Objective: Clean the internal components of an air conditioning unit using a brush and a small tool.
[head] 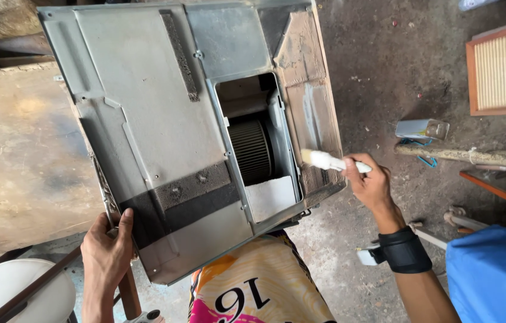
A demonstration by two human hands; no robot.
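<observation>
1. Nearest the lens, the left hand (106, 251) clamps the lower-left edge of the tilted metal housing (163, 137), thumb lying on its face.
2. Right hand (371, 182) is closed around a paintbrush (325, 160); its bristles touch the dusty right flange, just beside the fan wheel (252, 151).
3. Short, light strokes away from the wheel would serve best, with the housing held steady.
4. A filter panel (504, 69) lies well apart on the floor.

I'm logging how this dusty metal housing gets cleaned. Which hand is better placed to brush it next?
Probably the right hand: its fingers hold the paintbrush, bristles at the metal housing edge. The left hand grips the lower corner.
</observation>
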